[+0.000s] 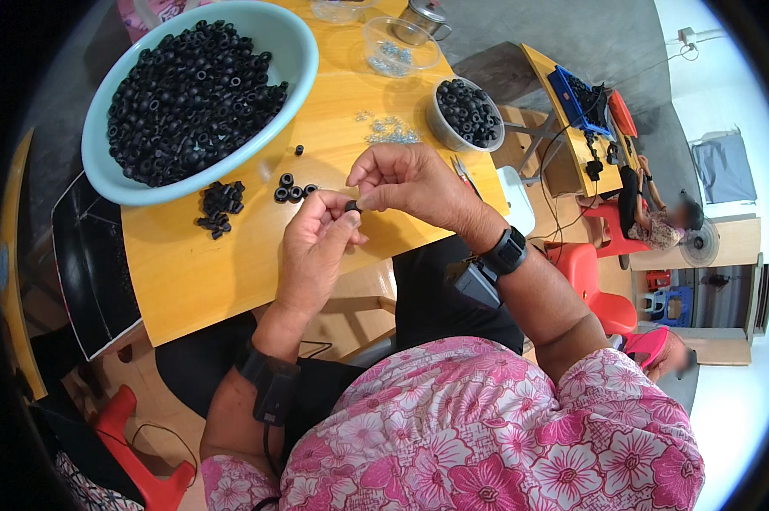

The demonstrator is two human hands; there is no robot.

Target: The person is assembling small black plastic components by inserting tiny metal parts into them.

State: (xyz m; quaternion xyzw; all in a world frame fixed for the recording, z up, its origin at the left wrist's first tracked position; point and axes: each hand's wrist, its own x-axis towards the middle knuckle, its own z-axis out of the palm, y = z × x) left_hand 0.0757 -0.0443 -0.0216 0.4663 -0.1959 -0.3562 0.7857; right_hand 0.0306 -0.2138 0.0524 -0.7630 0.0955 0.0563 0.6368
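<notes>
Between the thumb and fingers of my left hand (314,243) is a small black ring-shaped part (352,205), held just over the table's front edge. My right hand (410,186) meets it there, thumb and forefinger pinched together at the part; whatever sits between those fingertips is too small to make out. Several black hollow caps (291,191) stand grouped beyond my left hand, with one lone black piece (299,150) farther back. To their left lies a pile of small black pieces (221,204). Loose tiny metal pieces (393,131) are scattered beyond my right hand.
A large pale blue basin (303,68) of black caps fills the table's far left. At the right stand a tub (497,140) of black caps and a clear bowl (423,53) of metal pieces. Tweezers (465,175) lie near the edge. People sit farther right.
</notes>
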